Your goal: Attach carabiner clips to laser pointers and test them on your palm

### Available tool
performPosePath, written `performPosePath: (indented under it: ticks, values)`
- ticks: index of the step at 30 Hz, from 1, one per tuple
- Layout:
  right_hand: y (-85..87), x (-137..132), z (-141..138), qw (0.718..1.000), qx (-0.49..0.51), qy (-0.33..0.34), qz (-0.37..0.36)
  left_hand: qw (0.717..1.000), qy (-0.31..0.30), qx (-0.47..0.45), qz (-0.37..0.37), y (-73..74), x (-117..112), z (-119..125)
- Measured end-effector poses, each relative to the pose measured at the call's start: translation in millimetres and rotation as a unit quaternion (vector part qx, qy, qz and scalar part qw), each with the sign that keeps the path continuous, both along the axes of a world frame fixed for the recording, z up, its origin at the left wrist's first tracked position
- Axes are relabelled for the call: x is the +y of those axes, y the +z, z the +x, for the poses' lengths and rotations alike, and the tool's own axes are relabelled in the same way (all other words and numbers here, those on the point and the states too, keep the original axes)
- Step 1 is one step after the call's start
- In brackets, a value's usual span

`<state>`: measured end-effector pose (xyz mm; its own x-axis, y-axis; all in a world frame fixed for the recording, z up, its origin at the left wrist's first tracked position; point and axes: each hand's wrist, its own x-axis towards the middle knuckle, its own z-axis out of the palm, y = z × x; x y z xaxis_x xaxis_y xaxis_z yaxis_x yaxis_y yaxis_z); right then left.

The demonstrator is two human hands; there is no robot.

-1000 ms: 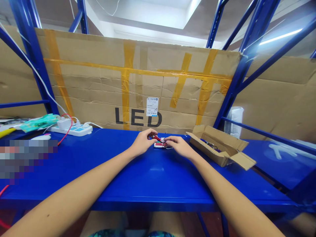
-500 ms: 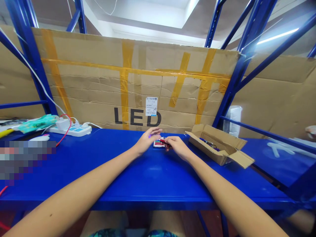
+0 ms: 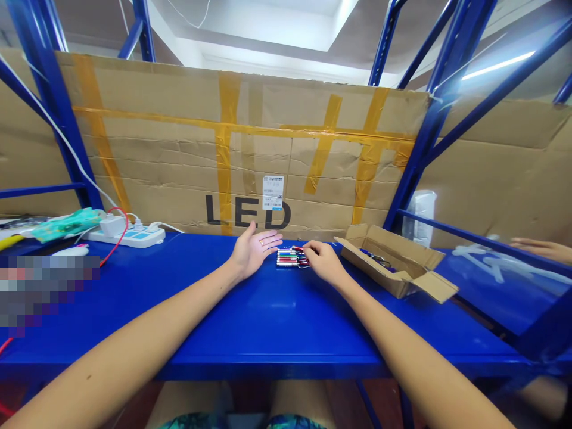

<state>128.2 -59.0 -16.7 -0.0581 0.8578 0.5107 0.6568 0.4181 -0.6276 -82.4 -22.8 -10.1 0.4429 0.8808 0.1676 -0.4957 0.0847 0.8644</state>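
A row of several small pen-like sticks in different colours [image 3: 289,257] lies on the blue shelf top [image 3: 268,322] near the back. My left hand [image 3: 254,250] rests just left of the row, palm up and fingers stretched out, holding nothing. My right hand [image 3: 322,261] is at the row's right end with its fingers curled, the fingertips touching a red stick [image 3: 297,249] at the far side of the row.
An open cardboard box [image 3: 397,265] lies to the right of my right hand. A large cardboard sheet marked LED [image 3: 250,149] stands behind. A white power strip [image 3: 127,235] with a red wire sits at the back left. Another person's hand [image 3: 543,249] shows at the far right.
My left hand let go of the red stick, turned palm up and opened. The red stick went down to the row under my right hand. Another person's hand appeared at the far right.
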Motion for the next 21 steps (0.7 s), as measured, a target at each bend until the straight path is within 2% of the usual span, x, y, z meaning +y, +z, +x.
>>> performPosePath:
  ticks: [16, 21]
  values:
    - [0.4, -0.6, 0.4, 0.999, -0.038, -0.025, 0.014, 0.999, -0.005, 0.016, 0.029, -2.3, 3.5, -1.5]
    - [2.5, -3.5, -1.0, 0.999, -0.038, -0.025, 0.012, 1.0, -0.005, 0.013, 0.014, -2.0, 0.7, -0.5]
